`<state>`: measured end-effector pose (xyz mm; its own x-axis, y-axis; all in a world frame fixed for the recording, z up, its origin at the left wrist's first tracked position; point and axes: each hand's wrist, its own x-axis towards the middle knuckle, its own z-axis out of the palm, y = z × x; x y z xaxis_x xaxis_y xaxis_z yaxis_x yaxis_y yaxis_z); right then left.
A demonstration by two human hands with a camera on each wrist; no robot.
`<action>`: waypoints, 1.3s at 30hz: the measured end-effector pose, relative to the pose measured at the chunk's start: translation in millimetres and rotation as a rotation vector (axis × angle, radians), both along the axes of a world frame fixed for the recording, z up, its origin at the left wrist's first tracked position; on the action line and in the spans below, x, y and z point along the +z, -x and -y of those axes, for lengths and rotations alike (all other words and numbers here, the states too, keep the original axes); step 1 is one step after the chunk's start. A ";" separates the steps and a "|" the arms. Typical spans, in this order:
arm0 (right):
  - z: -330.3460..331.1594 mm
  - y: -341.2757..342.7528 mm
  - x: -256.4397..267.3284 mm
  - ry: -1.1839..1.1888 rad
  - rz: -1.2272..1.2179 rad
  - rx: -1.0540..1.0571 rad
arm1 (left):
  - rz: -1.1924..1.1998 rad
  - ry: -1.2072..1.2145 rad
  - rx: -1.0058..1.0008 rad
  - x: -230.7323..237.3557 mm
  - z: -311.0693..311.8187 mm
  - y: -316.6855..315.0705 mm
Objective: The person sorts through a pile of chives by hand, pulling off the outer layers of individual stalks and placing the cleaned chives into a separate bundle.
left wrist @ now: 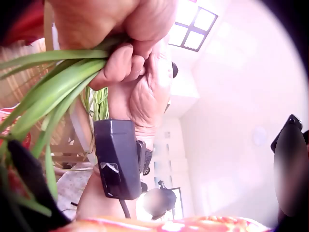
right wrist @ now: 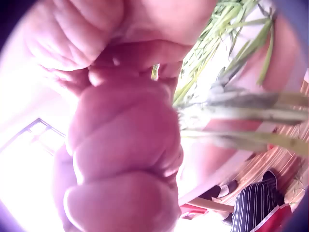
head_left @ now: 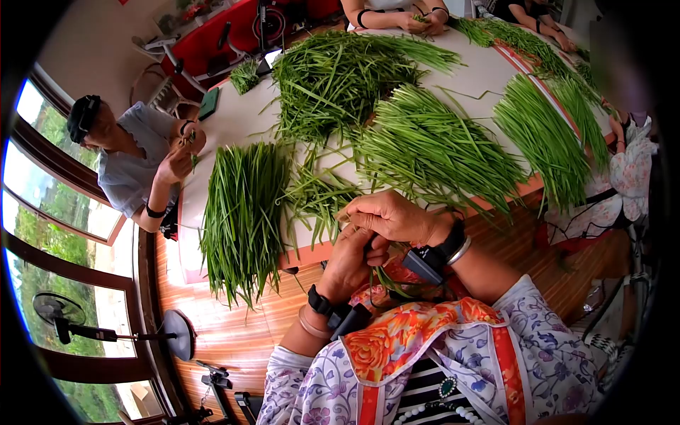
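Gripping a few chives [left wrist: 58, 92] in curled fingers, the left hand [head_left: 346, 261] and the right hand [head_left: 397, 212] meet near the table edge [head_left: 312, 256]. The work seems only partway: aligned bundles [head_left: 244, 205] lie there, but a tangled heap [head_left: 340, 78] apparently awaits sorting.

The head camera is looking forward and down at the table [head_left: 239, 122], with the left hand [head_left: 347, 261] and right hand [head_left: 391, 214] near centre. The left-wrist camera is facing upward past them, close in, catching a window [left wrist: 194, 40] at top centre. The right-wrist view is crowding closer, sharing the lower-right wooden floor [right wrist: 291, 147] with the head view.
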<state>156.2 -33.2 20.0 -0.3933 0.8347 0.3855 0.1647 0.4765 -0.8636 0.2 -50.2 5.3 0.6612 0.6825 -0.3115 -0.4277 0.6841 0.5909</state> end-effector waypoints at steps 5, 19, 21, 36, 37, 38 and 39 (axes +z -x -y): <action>-7.5 -58.9 -13.2 0.077 -0.105 -0.418 | 0.124 -0.082 0.100 0.2 -17.7 18.3; 8.5 -71.6 -4.6 -0.031 0.336 -0.596 | 0.210 -0.061 0.211 -17.8 -25.1 27.2; 8.4 -67.2 -1.8 -0.019 0.364 -0.578 | 0.211 -0.055 0.222 -19.1 -24.7 27.1; -1.4 -97.0 14.3 0.524 -0.615 -0.366 | 0.244 -0.075 0.220 -19.0 -23.8 27.5; -0.2 -95.9 15.8 0.526 -0.615 -0.351 | 0.242 -0.081 0.224 -18.7 -23.9 27.4; 0.0 -93.8 16.9 0.530 -0.618 -0.333 | 0.230 -0.077 0.229 -16.7 -23.6 27.5; 0.5 -91.4 18.0 0.530 -0.634 -0.327 | 0.230 -0.074 0.226 -16.5 -23.4 27.5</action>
